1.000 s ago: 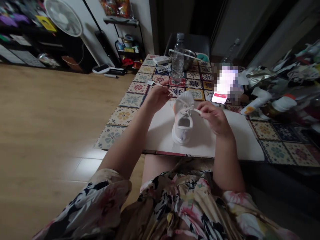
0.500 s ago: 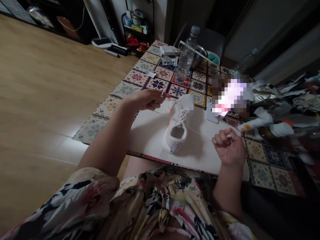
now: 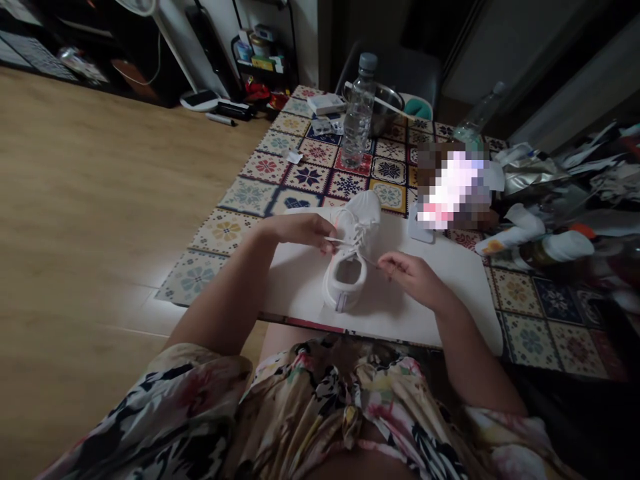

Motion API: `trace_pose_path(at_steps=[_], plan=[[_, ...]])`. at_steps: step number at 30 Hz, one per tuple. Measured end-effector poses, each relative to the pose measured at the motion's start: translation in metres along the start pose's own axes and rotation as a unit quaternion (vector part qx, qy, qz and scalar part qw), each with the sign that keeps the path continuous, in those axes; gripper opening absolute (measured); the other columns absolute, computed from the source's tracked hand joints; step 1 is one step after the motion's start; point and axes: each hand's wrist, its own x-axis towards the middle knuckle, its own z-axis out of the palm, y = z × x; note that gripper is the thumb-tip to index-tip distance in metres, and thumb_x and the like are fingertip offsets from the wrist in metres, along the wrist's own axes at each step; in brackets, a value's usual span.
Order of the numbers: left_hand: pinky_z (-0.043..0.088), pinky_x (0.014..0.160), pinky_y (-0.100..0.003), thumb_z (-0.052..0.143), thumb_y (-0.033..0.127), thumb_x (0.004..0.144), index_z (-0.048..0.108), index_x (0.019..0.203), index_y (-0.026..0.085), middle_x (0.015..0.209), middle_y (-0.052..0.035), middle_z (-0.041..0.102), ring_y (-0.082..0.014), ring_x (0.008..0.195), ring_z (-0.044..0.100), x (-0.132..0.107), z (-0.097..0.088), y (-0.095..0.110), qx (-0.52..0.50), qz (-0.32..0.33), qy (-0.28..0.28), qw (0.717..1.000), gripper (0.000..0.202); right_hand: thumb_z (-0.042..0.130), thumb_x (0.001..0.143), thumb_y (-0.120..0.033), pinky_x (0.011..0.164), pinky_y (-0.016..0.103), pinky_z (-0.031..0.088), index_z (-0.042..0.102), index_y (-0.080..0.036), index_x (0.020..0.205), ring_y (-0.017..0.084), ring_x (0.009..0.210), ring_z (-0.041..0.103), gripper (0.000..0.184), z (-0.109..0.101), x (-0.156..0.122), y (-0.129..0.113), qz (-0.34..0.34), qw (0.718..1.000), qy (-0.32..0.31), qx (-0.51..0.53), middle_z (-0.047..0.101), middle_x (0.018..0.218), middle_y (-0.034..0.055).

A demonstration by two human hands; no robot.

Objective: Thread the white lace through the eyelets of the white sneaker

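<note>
A white sneaker point(image 3: 345, 293) rests on a white sheet point(image 3: 420, 313) at the table's near edge, its toe pointing away from me and its heel towards me. My left hand point(image 3: 309, 231) is closed on a white shoelace point(image 3: 341, 241) at the left of the shoe's opening. On the other side, my right hand point(image 3: 407, 273) pinches the other lace end, which runs thinly from the shoe's tongue to my fingertips. Loose lace loops lie over the front part of the shoe. Both hands hover low, just above the sheet.
Beyond the shoe, a clear plastic bottle point(image 3: 358, 113) stands on the patterned tablecloth point(image 3: 306, 175), near a metal pot point(image 3: 387, 110). A blurred-out bright patch point(image 3: 453, 190) and a small white object point(image 3: 421, 227) are to the right. Tubes, a white-capped jar point(image 3: 567, 252) and clutter crowd the right edge.
Both hands have come nearer the shoe's opening: my right hand moved left and up from the sheet's right side, my left came closer to me. The lace ends between them are less spread.
</note>
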Motion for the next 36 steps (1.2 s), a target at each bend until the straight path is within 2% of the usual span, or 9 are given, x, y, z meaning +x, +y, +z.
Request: trace_pose_path(at_steps=[5, 10, 13, 15, 20, 24, 28, 32, 36], plan=[[0.041, 0.053, -0.018, 0.079, 0.051, 0.072, 0.073, 0.076, 0.015, 0.063, -0.0008, 0.066, -0.0078, 0.054, 0.052, -0.002, 0.000, 0.002, -0.043, -0.021, -0.041, 0.998, 0.036, 0.070, 0.080, -0.045, 0.062, 0.027, 0.044, 0.068, -0.019, 0.085, 0.012, 0.062, 0.054, 0.026, -0.014, 0.016, 0.000, 0.063, 0.985, -0.128, 0.099, 0.061, 0.071, -0.0007], [0.051, 0.067, -0.023, 0.083, 0.051, 0.067, 0.076, 0.073, 0.015, 0.077, -0.0068, 0.071, -0.0121, 0.069, 0.063, -0.004, -0.002, 0.009, -0.045, 0.057, -0.025, 0.997, 0.037, 0.079, 0.075, -0.037, 0.081, 0.029, 0.047, 0.073, -0.018, 0.076, 0.014, 0.084, 0.060, 0.020, -0.027, 0.030, -0.009, -0.019, 0.976, -0.152, 0.155, 0.067, 0.088, 0.0025], [0.053, 0.082, -0.027, 0.085, 0.050, 0.065, 0.076, 0.068, 0.016, 0.088, -0.0107, 0.073, -0.0161, 0.085, 0.067, 0.000, 0.002, 0.015, -0.049, 0.130, 0.023, 0.990, 0.036, 0.084, 0.070, -0.040, 0.088, 0.033, 0.048, 0.073, -0.020, 0.071, 0.016, 0.094, 0.063, 0.023, -0.020, 0.040, -0.012, -0.049, 0.964, -0.106, 0.238, 0.070, 0.098, 0.0032], [0.054, 0.083, -0.030, 0.086, 0.051, 0.063, 0.075, 0.066, 0.016, 0.093, -0.0122, 0.073, -0.0173, 0.087, 0.068, 0.005, 0.008, 0.016, -0.079, 0.157, 0.066, 0.982, 0.036, 0.086, 0.067, -0.045, 0.089, 0.036, 0.049, 0.072, -0.021, 0.071, 0.018, 0.094, 0.066, 0.028, -0.009, 0.047, -0.012, -0.052, 0.949, -0.065, 0.303, 0.073, 0.096, 0.0026], [0.053, 0.068, -0.028, 0.087, 0.051, 0.060, 0.071, 0.063, 0.014, 0.072, -0.0082, 0.072, -0.0156, 0.071, 0.067, 0.020, 0.036, 0.013, -0.210, 0.175, 0.137, 0.952, 0.040, 0.085, 0.068, -0.050, 0.072, 0.027, 0.051, 0.069, -0.023, 0.071, 0.013, 0.069, 0.064, 0.031, 0.018, 0.055, -0.010, -0.075, 0.906, 0.016, 0.416, 0.069, 0.068, -0.0028], [0.052, 0.063, -0.024, 0.087, 0.049, 0.063, 0.071, 0.066, 0.014, 0.064, -0.0027, 0.066, -0.0109, 0.061, 0.062, 0.029, 0.054, 0.017, -0.259, 0.170, 0.170, 0.935, 0.039, 0.085, 0.069, -0.045, 0.059, 0.021, 0.047, 0.069, -0.023, 0.070, 0.008, 0.059, 0.057, 0.027, 0.026, 0.052, -0.009, -0.082, 0.888, 0.058, 0.449, 0.066, 0.066, -0.0048], [0.056, 0.067, -0.024, 0.086, 0.041, 0.067, 0.075, 0.072, 0.014, 0.080, -0.0050, 0.068, -0.0111, 0.067, 0.066, 0.030, 0.057, 0.022, -0.225, 0.184, 0.163, 0.943, 0.030, 0.084, 0.071, -0.045, 0.059, 0.020, 0.047, 0.074, -0.025, 0.077, 0.007, 0.060, 0.056, 0.023, 0.032, 0.046, -0.007, -0.056, 0.897, 0.086, 0.430, 0.066, 0.068, -0.0044], [0.056, 0.067, -0.020, 0.089, 0.032, 0.064, 0.072, 0.071, 0.013, 0.074, -0.0023, 0.067, -0.0097, 0.069, 0.067, 0.030, 0.056, 0.020, -0.230, 0.181, 0.182, 0.939, 0.027, 0.079, 0.077, -0.042, 0.064, 0.023, 0.050, 0.074, -0.024, 0.082, 0.010, 0.067, 0.059, 0.019, 0.037, 0.041, -0.004, -0.076, 0.928, 0.127, 0.343, 0.066, 0.076, -0.0021], [0.055, 0.061, -0.018, 0.093, 0.028, 0.058, 0.067, 0.085, 0.014, 0.071, 0.0014, 0.068, -0.0086, 0.062, 0.068, 0.031, 0.060, 0.021, -0.300, 0.140, 0.191, 0.924, 0.040, 0.081, 0.074, -0.042, 0.064, 0.027, 0.055, 0.069, -0.024, 0.081, 0.012, 0.067, 0.063, 0.022, 0.039, 0.039, -0.003, -0.076, 0.940, 0.167, 0.286, 0.067, 0.077, -0.0016]])
